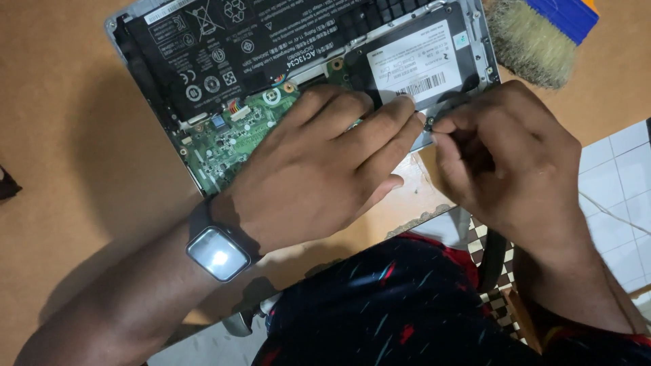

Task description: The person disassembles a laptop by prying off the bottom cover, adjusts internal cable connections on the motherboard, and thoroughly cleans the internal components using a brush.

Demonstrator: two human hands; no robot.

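**Technician A:** Laptop (pixel 203 135), opened with the base cover off, lies on the brown tabletop (pixel 61 169) near its front edge, internals facing up. The black battery pack (pixel 224 47) occupies the upper left, the green circuit board (pixel 230 132) sits below it, and the drive with a white label (pixel 417 64) sits at the right.

**Technician B:** Hand positions?

**Technician A:** The left hand (pixel 319 169), with a square-faced wristwatch (pixel 218 254) on its wrist, rests across the circuit board; its fingers (pixel 390 129) are extended and press at the lower edge of the drive. The right hand (pixel 505 159) has its fingers drawn narrow, pinched on a small dark part (pixel 430 123) at the drive's lower corner. What kind of part it is cannot be told; it is mostly hidden by the fingertips.

**Technician B:** Risks from this state?

**Technician A:** In my judgement, three. The pinched part is small; a loosened pinch would likely drop it into the chassis or off the nearby tabletop edge onto the tiled floor (pixel 620 196). The left palm bears on the bare circuit board; added weight could stress components or connectors. The battery pack appears to be in place, so a metal item touching the board could cause a short.

**Technician B:** Other items?

**Technician A:** A bristle brush with a blue handle (pixel 536 41) lies on the tabletop, just beside the laptop's right edge.
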